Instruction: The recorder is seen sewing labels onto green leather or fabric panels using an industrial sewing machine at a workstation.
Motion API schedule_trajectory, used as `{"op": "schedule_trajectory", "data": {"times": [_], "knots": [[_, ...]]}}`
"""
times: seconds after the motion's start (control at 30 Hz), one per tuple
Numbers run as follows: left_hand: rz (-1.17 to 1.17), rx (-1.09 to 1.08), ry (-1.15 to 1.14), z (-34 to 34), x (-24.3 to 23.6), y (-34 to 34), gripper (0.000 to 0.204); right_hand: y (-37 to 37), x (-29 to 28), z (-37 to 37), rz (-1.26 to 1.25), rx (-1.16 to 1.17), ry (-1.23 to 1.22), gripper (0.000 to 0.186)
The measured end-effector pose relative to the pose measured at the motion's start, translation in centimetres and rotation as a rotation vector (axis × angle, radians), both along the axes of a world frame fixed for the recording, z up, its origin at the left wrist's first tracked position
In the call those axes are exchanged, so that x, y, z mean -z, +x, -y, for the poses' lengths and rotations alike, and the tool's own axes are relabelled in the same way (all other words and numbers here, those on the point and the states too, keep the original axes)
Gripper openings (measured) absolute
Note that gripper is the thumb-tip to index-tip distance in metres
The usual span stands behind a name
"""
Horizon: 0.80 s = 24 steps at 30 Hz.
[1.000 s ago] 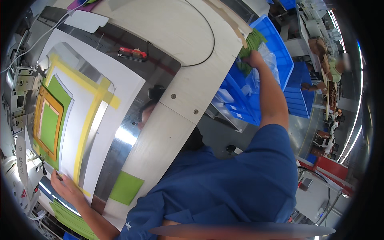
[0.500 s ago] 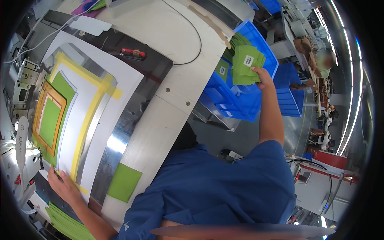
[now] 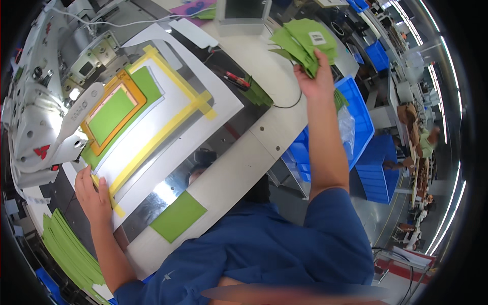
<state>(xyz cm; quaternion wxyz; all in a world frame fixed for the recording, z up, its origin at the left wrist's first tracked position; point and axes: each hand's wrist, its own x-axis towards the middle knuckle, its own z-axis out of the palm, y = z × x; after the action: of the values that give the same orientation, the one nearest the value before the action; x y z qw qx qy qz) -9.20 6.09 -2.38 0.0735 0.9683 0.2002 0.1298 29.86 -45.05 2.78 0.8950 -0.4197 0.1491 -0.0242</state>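
Observation:
My right hand [image 3: 317,79] is raised over the far right of the table. It is closed on a fanned stack of green fabric pieces [image 3: 300,43] with a white label on top. My left hand [image 3: 95,197] lies at the near corner of a clear template sheet [image 3: 147,175] edged with yellow tape, its thumb apart from the fingers. On that template is a green fabric panel [image 3: 149,86], under an orange-yellow rectangular frame [image 3: 133,104] with more green inside its opening. A single green piece [image 3: 179,217] lies by the table's near edge.
A white sewing machine [image 3: 43,117] stands at the left. Below it is a pile of long green strips [image 3: 71,249]. Blue crates [image 3: 362,122] sit at the right, one holding green pieces and plastic. A red tool [image 3: 236,79] and a thin cable [image 3: 292,106] lie on the table.
My right hand has lifted the green stack out of the blue crate, bringing it up and over the table. My left hand stays at the template's corner. The whole view has turned.

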Motion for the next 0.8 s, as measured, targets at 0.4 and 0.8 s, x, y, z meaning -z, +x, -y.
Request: {"op": "schedule_trajectory", "data": {"times": [0.4, 0.8], "knots": [[-0.009, 0.017, -0.039, 0.6, -1.1, 0.3, 0.057, 4.5, 4.3, -10.7, -0.150, -0.057, 0.038, 0.029], [-0.003, 0.055, -0.009, 0.4, -0.5, -0.1, 0.059, 4.9, 4.4, -10.9, 0.076, -0.154, 0.127, 0.033]]}}
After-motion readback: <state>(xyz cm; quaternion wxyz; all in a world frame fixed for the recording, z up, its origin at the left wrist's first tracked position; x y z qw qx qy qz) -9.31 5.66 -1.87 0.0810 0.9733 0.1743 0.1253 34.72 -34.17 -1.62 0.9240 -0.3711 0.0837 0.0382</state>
